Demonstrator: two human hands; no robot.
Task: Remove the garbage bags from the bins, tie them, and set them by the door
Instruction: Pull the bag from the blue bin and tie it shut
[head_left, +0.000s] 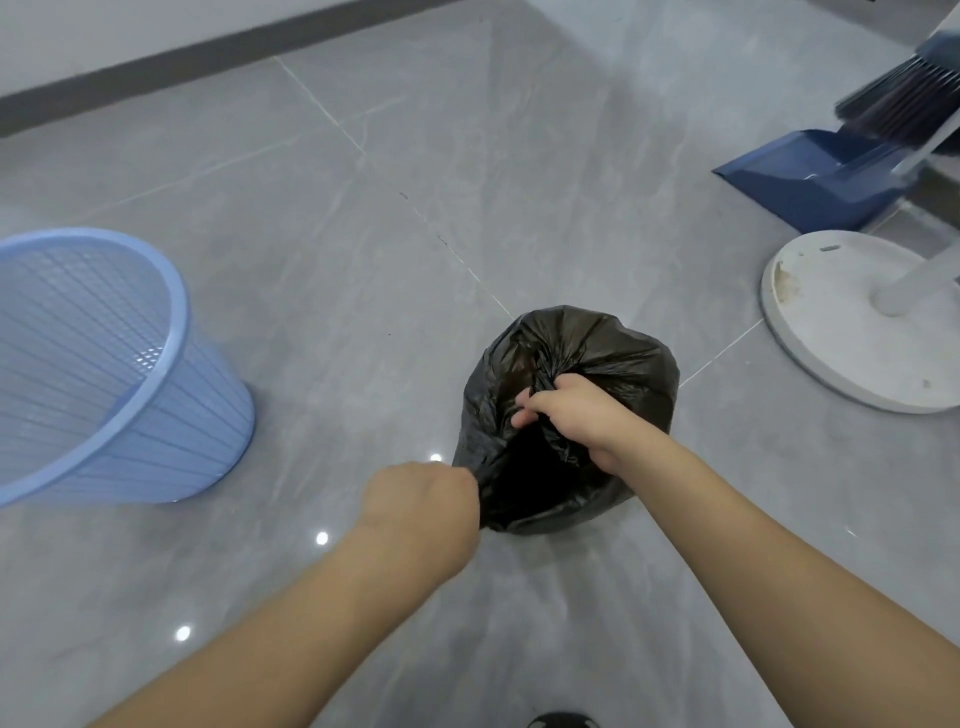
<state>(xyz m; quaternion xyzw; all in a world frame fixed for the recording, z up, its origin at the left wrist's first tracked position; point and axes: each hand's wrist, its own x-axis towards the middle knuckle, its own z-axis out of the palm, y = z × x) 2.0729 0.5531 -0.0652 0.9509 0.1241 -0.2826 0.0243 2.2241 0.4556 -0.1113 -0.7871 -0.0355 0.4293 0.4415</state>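
Grey glossy tiled floor (363, 218) fills most of the view, w/ pale grout lines crossing diagonally & a few bright light reflections near the bottom left. Dark skirting strip along the pale wall at the top left.

Light blue plastic mesh bin (109, 374) at the left edge, round, tilted so its open mouth faces up & right; no bag visible inside it. It's well apart from the bag.

White round flat stand base (841, 332) w/ a white pole at the right edge, some brownish stains on its surface. Behind it, dark blue plastic dustpan (810, 176) on the floor, & a dark-bristled broom head (904, 104) just above the dustpan, top right corner.

Black crumpled plastic garbage bag (613, 353) sits on the floor at centre, between bin & stand base, bulging, mouth partly gathered and not knotted.

Right hand (576, 410) is on top of the bag, fingers curled round a bunched fold of the bag's rim. Left hand (421, 499) at the bag's near left edge, closed in a fist, gripping the plastic rim & pulling it taut. Both forearms bare, reaching in from the bottom
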